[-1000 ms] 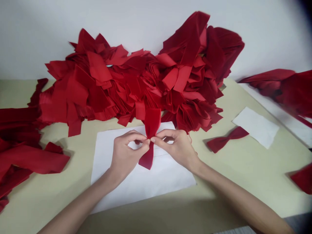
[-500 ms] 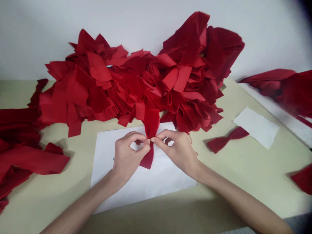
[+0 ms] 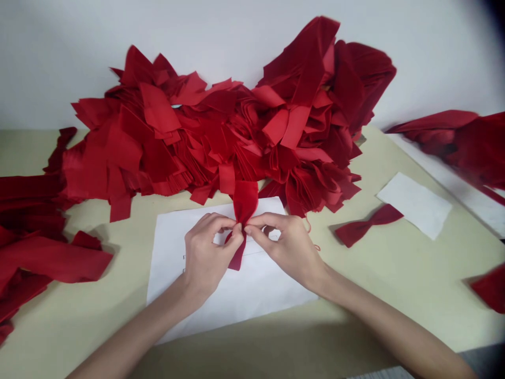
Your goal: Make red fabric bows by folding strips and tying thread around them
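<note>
A red velvet bow [image 3: 245, 200] stands lengthwise between my hands, its middle gathered narrow. My left hand [image 3: 211, 247] pinches that middle from the left with thumb and forefinger. From the right, my right hand [image 3: 290, 245] pinches the same spot, so the fingertips nearly meet. One tail of the bow points away from me, the other toward me and partly behind my left fingers. Under the hands lies a white printed sheet of paper [image 3: 177, 316].
A large heap of red velvet strips [image 3: 158, 142] lies along the wall behind the paper. More red strips [image 3: 59, 258] lie at the left. On the right are another red bow [image 3: 369, 225], a small white paper [image 3: 418, 205] and red fabric [image 3: 453, 131] on a white surface.
The bow's far tail has tipped slightly lower, and its near tail has shifted and folded a little. Both hands keep their pinch in almost the same place.
</note>
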### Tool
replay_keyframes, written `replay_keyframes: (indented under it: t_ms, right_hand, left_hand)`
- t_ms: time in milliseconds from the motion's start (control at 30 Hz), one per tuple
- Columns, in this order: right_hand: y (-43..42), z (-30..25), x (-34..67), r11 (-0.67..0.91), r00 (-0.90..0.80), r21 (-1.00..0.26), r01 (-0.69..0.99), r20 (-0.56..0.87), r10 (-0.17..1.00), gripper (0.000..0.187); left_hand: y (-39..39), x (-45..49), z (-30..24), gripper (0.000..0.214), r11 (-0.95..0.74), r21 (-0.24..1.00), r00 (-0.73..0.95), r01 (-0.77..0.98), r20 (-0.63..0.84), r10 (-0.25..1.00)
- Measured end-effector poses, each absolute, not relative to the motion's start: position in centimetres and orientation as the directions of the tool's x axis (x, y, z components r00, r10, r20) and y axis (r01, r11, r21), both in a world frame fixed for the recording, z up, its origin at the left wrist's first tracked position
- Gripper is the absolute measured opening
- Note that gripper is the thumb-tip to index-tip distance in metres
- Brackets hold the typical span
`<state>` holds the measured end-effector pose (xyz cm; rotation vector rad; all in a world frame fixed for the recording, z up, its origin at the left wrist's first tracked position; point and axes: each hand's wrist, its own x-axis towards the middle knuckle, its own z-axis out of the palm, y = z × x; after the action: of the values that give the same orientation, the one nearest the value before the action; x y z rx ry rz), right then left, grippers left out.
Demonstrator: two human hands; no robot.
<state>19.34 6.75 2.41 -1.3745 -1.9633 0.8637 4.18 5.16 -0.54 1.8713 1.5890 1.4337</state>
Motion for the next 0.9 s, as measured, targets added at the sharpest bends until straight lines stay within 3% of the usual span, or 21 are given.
replay_keyframes:
  t_ms: [333,667,900]
  right_hand:
    - [6.1,2.4,19.3,0.230,-0.305,-0.814,0.534,0.068,0.950,0.023]
    - [6.3,2.8,19.5,0.100,-0.374,-0.926,0.364,-0.048,0.926,0.029]
    - [6.9,3.1,20.2,0.004,-0.427,-0.962,0.274,-0.118,0.896,0.034]
  left_hand:
    - [5.2,4.0,-0.7,0.013,-0.441,0.669,-0.053,0.598,0.582,0.812]
    - [5.6,3.4,-0.6,0.011,-0.491,0.639,-0.017,0.592,0.619,0.785]
    - [6.1,2.9,0.0,0.009,-0.555,0.527,0.062,0.644,0.687,0.724]
